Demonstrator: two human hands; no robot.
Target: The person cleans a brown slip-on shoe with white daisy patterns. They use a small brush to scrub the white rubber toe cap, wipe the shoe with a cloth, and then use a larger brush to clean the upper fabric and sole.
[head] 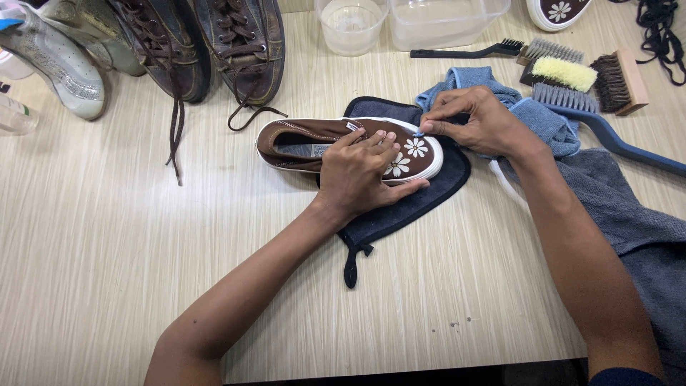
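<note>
A brown slip-on shoe (300, 136) with white flower prints and a white sole lies on a dark blue cloth mat (429, 193) in the middle of the table. My left hand (361, 175) presses down on the shoe's upper, fingers spread over it. My right hand (475, 121) pinches a fold of light blue cloth (543, 118) against the white rim at the shoe's toe.
Brown lace-up boots (214, 43) and pale sneakers (64, 61) stand at the far left. Two clear plastic tubs (429, 21) sit at the back. Several brushes (572, 78) lie far right, a grey towel (629, 214) at the right edge, and black laces (661, 28) in the corner.
</note>
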